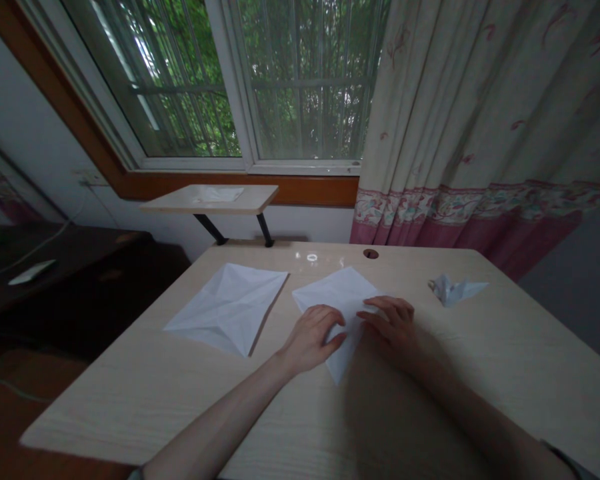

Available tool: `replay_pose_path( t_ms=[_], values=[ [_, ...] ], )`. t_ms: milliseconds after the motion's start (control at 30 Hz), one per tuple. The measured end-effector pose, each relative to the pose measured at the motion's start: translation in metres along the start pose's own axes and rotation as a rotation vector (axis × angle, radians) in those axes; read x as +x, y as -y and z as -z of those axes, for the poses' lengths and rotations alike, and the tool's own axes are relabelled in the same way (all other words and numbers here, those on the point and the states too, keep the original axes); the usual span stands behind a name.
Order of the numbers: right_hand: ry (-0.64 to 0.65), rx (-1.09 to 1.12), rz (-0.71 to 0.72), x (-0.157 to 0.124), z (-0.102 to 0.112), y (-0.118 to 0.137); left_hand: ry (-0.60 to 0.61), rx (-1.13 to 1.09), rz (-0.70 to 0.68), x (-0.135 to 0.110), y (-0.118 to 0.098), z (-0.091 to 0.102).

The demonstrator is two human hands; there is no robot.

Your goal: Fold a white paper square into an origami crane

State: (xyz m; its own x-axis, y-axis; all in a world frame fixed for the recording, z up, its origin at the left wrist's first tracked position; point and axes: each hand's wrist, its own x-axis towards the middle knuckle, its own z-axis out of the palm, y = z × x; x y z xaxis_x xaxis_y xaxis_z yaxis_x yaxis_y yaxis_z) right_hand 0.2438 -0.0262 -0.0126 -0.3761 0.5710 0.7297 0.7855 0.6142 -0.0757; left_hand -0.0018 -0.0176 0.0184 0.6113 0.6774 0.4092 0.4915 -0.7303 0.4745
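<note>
Paper sheet (343, 290), thin, creased, under L hand (313, 339) & R hand (387, 327), fingers (380, 310) flat, prob. ungripped.

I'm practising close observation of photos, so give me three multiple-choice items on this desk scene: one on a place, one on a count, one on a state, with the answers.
1. Where is the small folded paper figure?
A. On the small shelf
B. On the desk, right of the right hand
C. On the windowsill

2. How many flat white paper sheets lie on the desk?
A. One
B. Three
C. Two

3. What state is the sheet left of the left hand in?
A. Crumpled into a ball
B. Lying open
C. Rolled up

Answers:
1. B: the figure sits on the desktop beyond the right hand.
2. C: the creased sheet and the sheet under the hands.
3. B: it lies flat, its crease lines showing.
</note>
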Motion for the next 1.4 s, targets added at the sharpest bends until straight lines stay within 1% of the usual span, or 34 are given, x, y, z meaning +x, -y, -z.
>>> replay_pose_path(
  t_ms=[167, 300, 367, 533, 700, 833, 1000, 1167, 1400],
  values=[
    [0.000, -0.008, 0.039, 0.003, 0.003, 0.003, -0.018, 0.003, 0.003, 0.000, 0.002, -0.001],
    [-0.021, -0.007, 0.048, 0.004, 0.003, 0.003, 0.008, 0.009, -0.009, -0.001, 0.002, -0.002],
    [-0.005, -0.011, 0.030, 0.003, 0.003, 0.003, 0.025, -0.002, -0.011, -0.001, 0.001, -0.002],
    [0.090, 0.036, -0.031, 0.002, 0.003, 0.004, 0.062, -0.085, -0.030, -0.001, -0.002, 0.002],
    [0.061, 0.019, -0.084, 0.002, 0.003, 0.001, 0.143, -0.120, -0.077, -0.002, 0.000, 0.007],
    [0.026, 0.001, -0.105, 0.003, 0.001, -0.002, 0.145, -0.105, -0.102, -0.001, 0.002, 0.008],
    [-0.005, -0.006, -0.122, 0.002, -0.001, -0.004, 0.084, -0.025, -0.132, -0.002, 0.000, 0.003],
    [0.020, -0.012, -0.118, 0.000, -0.002, -0.006, 0.010, 0.019, -0.136, -0.003, 0.003, -0.002],
    [0.042, 0.039, -0.124, 0.001, 0.003, -0.003, -0.130, 0.002, -0.007, -0.004, 0.006, -0.003]
  ],
)
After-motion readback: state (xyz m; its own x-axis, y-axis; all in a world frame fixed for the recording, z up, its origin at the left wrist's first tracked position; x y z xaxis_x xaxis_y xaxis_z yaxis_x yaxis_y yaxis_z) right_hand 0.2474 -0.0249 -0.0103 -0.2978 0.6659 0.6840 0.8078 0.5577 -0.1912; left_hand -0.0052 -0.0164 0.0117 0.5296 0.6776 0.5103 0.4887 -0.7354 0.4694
